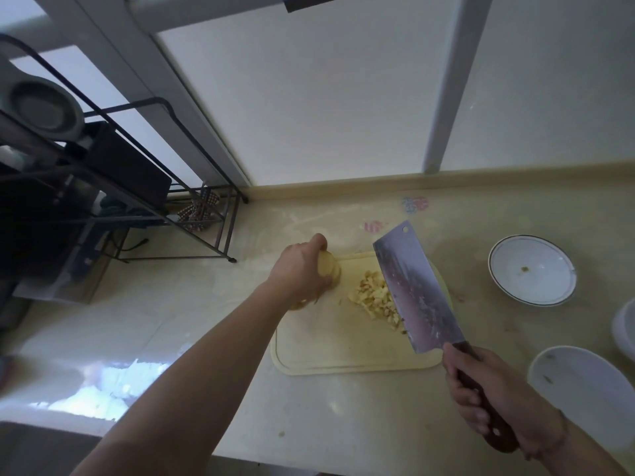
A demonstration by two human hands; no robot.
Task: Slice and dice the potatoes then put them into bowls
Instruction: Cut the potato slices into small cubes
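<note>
1. Your light is soft, dim daylight from the frosted window (343,97) behind the counter (343,424).
2. A bright glare patch lies on the counter's left part, well left of the cutting board (343,352).
3. The cleaver (415,286) blade reflects the pale window.
4. The rack (103,166), far left of the board, sits dark.
5. The window frame bows towards the picture's edges, and detail is slightly soft throughout.

Pale yellow diced potato (376,298) on a cream cutting board (343,352) (white bowl (532,269) dark-rimmed).

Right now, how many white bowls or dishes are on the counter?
3. One bowl sits right of the cutting board, one dish lies nearer the right hand, and one is cut off at the right edge.
</note>
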